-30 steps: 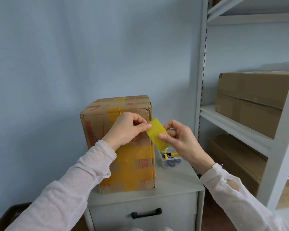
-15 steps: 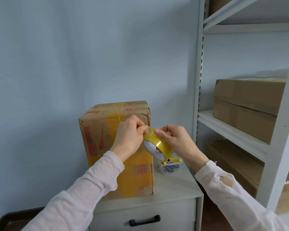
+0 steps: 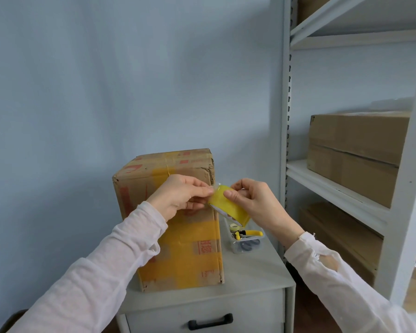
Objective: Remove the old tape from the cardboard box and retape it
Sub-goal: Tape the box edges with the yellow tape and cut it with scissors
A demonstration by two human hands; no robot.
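- Standing upright on the table, toward its left and back, the box shows its front and top to the head camera.
- Old yellow tape covers much of the box's front in wide bands, and a strip runs up over the top edge.
- Red print marks the box: a block of characters on the lower right of the front, turned sideways and too blurred to read, plus red shapes on the left of the front and on the top.
- The box's upper right corner is crumpled and torn.
- A yellow tape roll is held in front of the box's upper right, off the table, tilted so its white core faces down and left.
- The right grip is clasped on the roll, thumb on the yellow outer face and fingers curled behind it.
- The left grip pinches thumb to forefinger at the roll's upper left edge, where a small clear flap shows.
- Both arms wear pale pink sleeves.
- A clear tub sits on the table just right of the box, below the roll; a yellow-handled tool lies across it and dark items lie inside, too small to name.
- The table has a drawer with a black handle.
- A white rack stands to the right, with a plain carton on its middle shelf and more cardboard below.
- A pale blue wall is behind.
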